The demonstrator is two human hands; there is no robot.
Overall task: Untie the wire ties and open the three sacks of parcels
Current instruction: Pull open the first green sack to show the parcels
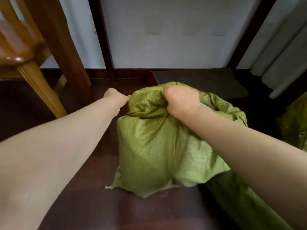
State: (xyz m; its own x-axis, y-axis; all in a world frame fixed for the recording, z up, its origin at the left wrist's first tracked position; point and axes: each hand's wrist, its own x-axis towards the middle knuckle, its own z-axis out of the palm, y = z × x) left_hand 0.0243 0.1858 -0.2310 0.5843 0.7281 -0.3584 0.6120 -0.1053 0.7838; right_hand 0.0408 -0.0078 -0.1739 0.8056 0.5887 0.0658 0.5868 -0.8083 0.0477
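A green woven sack (159, 146) stands on the dark wooden floor in the middle of the view. Its top is bunched and folded over. My right hand (181, 99) grips the bunched fabric at the sack's top. My left hand (116, 97) holds the left edge of that same top, its fingers hidden behind the fabric. A second green sack (240, 201) lies at the lower right, partly under my right arm. Part of a third green sack (295, 123) shows at the right edge. No wire tie is visible.
A wooden chair (33, 52) and a wooden post stand at the left. A dark mat (207, 80) lies on the floor behind the sack. White wall panels with dark frames rise at the back, and pale rolled material leans at the right.
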